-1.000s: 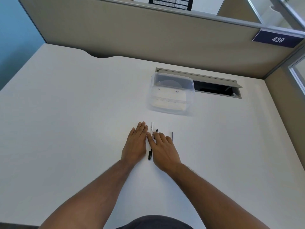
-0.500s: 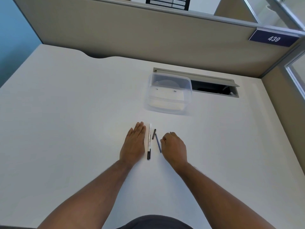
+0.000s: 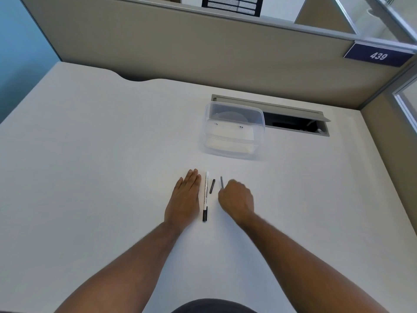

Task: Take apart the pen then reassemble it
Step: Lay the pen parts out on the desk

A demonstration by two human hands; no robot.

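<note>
The pen lies in parts on the white desk (image 3: 90, 177). Its white barrel (image 3: 205, 195), with a black near end, lies lengthwise right beside my left hand (image 3: 184, 199), which rests flat, palm down, fingers together. A small black cap piece (image 3: 212, 186) lies just right of the barrel. My right hand (image 3: 237, 199) is curled into a loose fist, slightly blurred, and pinches the near end of the thin grey ink refill (image 3: 222, 182), which points away from me.
A clear plastic container (image 3: 234, 132) with a white lid inside stands beyond the pen parts. Behind it is an open cable slot (image 3: 293, 123) in the desk. Beige partition walls close off the back and right.
My right hand has drawn back to the right off the pen parts and curled up. The refill has shifted from right of that hand to its fingertips. The left hand stayed put.
</note>
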